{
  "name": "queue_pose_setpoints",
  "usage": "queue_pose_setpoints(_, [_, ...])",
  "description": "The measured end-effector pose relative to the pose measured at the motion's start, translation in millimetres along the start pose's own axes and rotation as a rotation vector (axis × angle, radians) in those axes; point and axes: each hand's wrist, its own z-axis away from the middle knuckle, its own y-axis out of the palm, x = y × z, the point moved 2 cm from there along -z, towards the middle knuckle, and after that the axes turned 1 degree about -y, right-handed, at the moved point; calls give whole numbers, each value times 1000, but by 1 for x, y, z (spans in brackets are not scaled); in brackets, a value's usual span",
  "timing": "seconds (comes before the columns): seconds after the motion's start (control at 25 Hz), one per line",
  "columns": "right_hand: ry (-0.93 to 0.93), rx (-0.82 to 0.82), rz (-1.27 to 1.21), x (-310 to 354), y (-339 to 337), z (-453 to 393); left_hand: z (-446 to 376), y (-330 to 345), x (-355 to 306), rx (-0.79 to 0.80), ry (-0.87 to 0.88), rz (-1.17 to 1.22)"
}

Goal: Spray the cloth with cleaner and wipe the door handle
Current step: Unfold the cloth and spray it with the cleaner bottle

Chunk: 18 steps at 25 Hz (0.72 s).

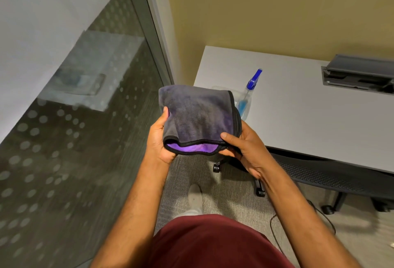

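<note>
A person holds a folded grey cloth (pixel 197 116) with both hands at the centre of the frame, above a carpeted floor (pixel 230 191). The left hand (pixel 158 139) cups the cloth's lower-left corner, thumb on top and fingers closed beneath; the right hand (pixel 241 146) pinches the lower-right corner, thumb pressed on the black-trimmed edge, where a purple underside shows. Behind the cloth, just right of centre, a spray bottle (pixel 248 95) with a blue trigger head lies on the near corner of a white desk (pixel 309 107), its lower body partly covered by the cloth.

The cloth drapes thick and soft over the fingers, so it is likely light, limp and easy to bunch; one palm under the folded pad should steady it while the other hand goes for the bottle. The bottle looks like clear plastic holding a little blue liquid, probably light, and best taken by the neck under the trigger.

No door handle is visible. A frosted, dotted glass panel (pixel 70 139) fills the left of the frame and may be part of a door, though the blur there makes that uncertain. An office chair (pixel 332 174) under the desk is cut off at the right edge.
</note>
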Motion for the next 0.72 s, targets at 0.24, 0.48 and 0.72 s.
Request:
queue_pose_setpoints(0.24, [-372,-144,302,48,8,-2,-4,-12,0,-134,-11,-75])
queue_pose_setpoints(0.48, [-434,-22,819,71,26,-3,4,3,-5,-89,268,-1025])
queue_pose_setpoints(0.72, [-383,47,756,81,23,-9,10,49,-14,290,431,-1502])
